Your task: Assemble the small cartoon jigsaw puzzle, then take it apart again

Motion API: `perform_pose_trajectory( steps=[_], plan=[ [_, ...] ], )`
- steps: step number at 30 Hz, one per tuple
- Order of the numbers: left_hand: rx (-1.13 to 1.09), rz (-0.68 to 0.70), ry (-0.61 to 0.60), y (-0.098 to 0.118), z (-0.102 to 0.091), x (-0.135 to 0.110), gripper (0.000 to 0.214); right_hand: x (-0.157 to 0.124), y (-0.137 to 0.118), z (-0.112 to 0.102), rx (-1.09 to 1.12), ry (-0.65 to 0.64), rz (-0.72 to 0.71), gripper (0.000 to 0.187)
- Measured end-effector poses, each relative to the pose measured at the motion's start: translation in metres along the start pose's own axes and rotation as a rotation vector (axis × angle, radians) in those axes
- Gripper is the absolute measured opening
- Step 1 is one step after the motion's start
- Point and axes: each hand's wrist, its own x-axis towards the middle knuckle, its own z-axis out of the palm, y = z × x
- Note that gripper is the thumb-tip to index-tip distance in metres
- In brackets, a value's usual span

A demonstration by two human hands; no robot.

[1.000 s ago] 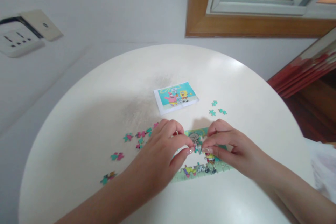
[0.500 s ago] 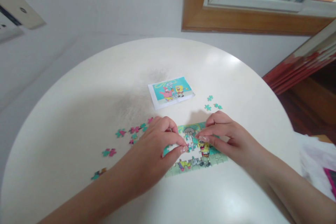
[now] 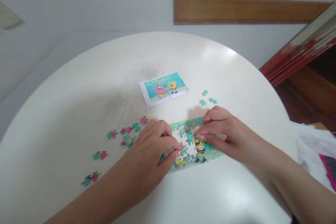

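Observation:
A partly assembled cartoon jigsaw puzzle lies in front of me, with a white gap in its middle where the tabletop shows. My left hand reaches over its left side, thumb and forefinger pinching a small puzzle piece at the gap. My right hand is closed over the puzzle's upper right, its fingertips together by the yellow figure's head. Whether a piece is between those right fingertips is hidden. Loose pink and teal puzzle pieces lie left of my left hand.
Behind the puzzle lies a printed reference picture on white paper. A few teal pieces rest to its right. The round white table stands against a wall below a wood-framed window. A red curtain hangs at right.
My left hand has drawn the pinched piece slightly left and down relative to the puzzle, widening the gap beside the yellow figure. The right hand stays nearly in place. The camera view has shifted.

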Motion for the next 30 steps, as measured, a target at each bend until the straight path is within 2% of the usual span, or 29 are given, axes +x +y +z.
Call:
perform_pose_trajectory(
  steps=[14,30],
  plan=[
    [0.004,0.017,0.011,-0.0009,0.0022,0.0036,0.019,-0.0002,-0.0014,0.0035,-0.002,-0.097,-0.043,0.017],
    [-0.035,0.034,0.002,0.0031,0.0035,0.0042,0.018,0.0003,-0.0014,0.0082,0.009,-0.123,-0.081,0.017]
  ],
)
